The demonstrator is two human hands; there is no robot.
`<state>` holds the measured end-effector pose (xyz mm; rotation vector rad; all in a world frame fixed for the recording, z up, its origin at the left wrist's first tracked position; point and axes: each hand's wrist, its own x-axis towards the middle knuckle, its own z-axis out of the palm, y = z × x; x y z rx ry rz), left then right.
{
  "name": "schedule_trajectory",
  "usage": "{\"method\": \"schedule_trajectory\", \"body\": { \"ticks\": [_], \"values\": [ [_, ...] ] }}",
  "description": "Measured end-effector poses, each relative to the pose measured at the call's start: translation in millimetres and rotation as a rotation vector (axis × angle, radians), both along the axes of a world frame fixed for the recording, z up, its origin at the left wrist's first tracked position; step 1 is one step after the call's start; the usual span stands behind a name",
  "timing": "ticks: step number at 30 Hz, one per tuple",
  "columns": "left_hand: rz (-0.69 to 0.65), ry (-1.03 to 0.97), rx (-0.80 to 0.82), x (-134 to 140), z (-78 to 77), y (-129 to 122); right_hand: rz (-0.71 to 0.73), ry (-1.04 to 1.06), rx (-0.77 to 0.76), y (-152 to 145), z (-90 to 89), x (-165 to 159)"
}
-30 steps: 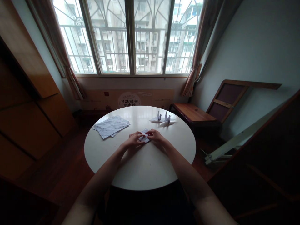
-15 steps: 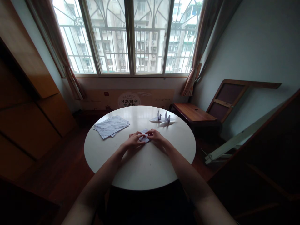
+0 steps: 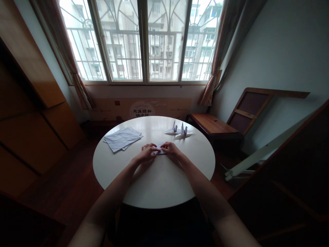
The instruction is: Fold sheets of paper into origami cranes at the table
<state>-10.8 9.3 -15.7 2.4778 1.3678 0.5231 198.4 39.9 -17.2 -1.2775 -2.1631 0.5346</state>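
Observation:
A small piece of folded pale paper (image 3: 161, 152) lies on the round white table (image 3: 164, 185) between my hands. My left hand (image 3: 148, 151) grips its left side with bent fingers. On the right side, my right hand (image 3: 169, 148) has thumb and fingers pinched on the same paper. The fingers cover much of it, so its exact folds cannot be made out. Behind my right hand stand two folded paper cranes (image 3: 183, 130), wings spread. To the left of my left hand is a loose stack of creased paper sheets (image 3: 123, 138).
A low wooden bench (image 3: 212, 123) is beyond the table's right side, with a wooden frame (image 3: 243, 109) leaning at the wall. A flat cardboard box (image 3: 169, 106) stands under the barred window. Wooden cabinets (image 3: 23, 144) line the left.
The folded paper between my hands has turned from a diamond-like position to a wider, flatter one. My hands stay in nearly the same place.

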Motion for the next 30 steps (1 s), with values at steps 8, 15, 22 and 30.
{"method": "schedule_trajectory", "body": {
  "ticks": [8,15,22,30],
  "values": [
    [-0.092,-0.052,0.055,-1.1,0.2,0.5,-0.077,-0.154,0.11,-8.3,6.7,-3.5],
    [0.045,-0.03,0.152,-2.7,4.3,-1.2,-0.095,-0.197,0.056,-10.5,8.8,-5.9],
    [0.165,-0.001,0.091,-6.1,3.1,0.3,-0.047,-0.073,0.048,-7.3,9.8,-5.4],
    [0.14,-0.02,0.05,-8.5,-1.1,3.7,0.041,0.078,-0.003,-2.9,5.0,-4.0]
  ]
}}
